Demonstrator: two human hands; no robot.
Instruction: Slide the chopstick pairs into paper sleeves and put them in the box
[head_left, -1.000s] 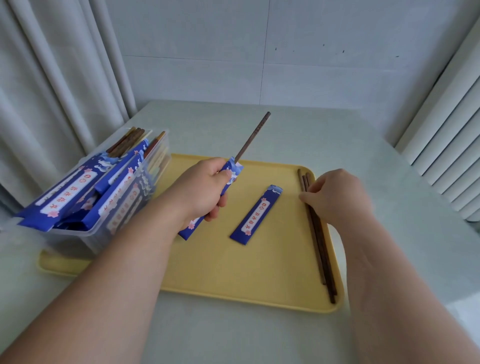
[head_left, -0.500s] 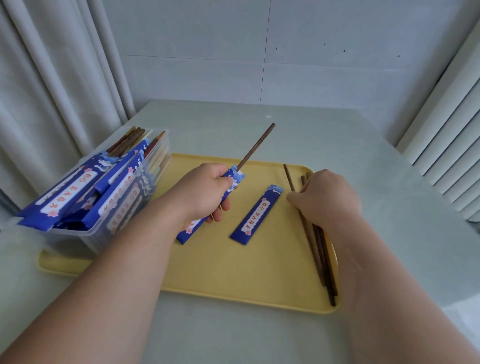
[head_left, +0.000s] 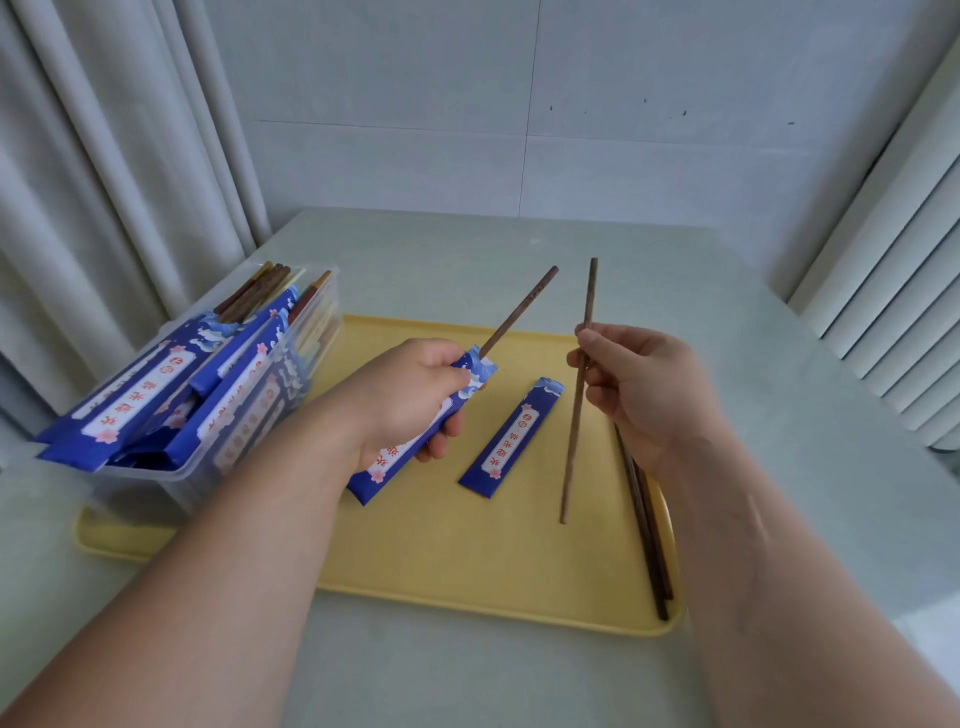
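Note:
My left hand (head_left: 410, 395) grips a blue paper sleeve (head_left: 387, 462) above the yellow tray (head_left: 467, 561); one dark chopstick (head_left: 519, 312) sticks out of the sleeve's top. My right hand (head_left: 644, 389) pinches a second dark chopstick (head_left: 574, 431), held nearly upright with its lower tip just over the tray. An empty blue sleeve (head_left: 511, 437) lies flat on the tray between my hands. Loose chopsticks (head_left: 647, 535) lie along the tray's right rim, partly under my right forearm. The clear plastic box (head_left: 249, 415) at the left holds several sleeved pairs.
The tray sits on a pale green table (head_left: 779, 364). Curtains (head_left: 104, 182) hang close behind the box at the left, and a white ribbed panel (head_left: 904, 291) stands at the right. A tiled wall closes the back.
My right hand has lifted one chopstick off the pile at the tray's right side and raised it toward the sleeve. My left hand has stayed in place with the sleeve.

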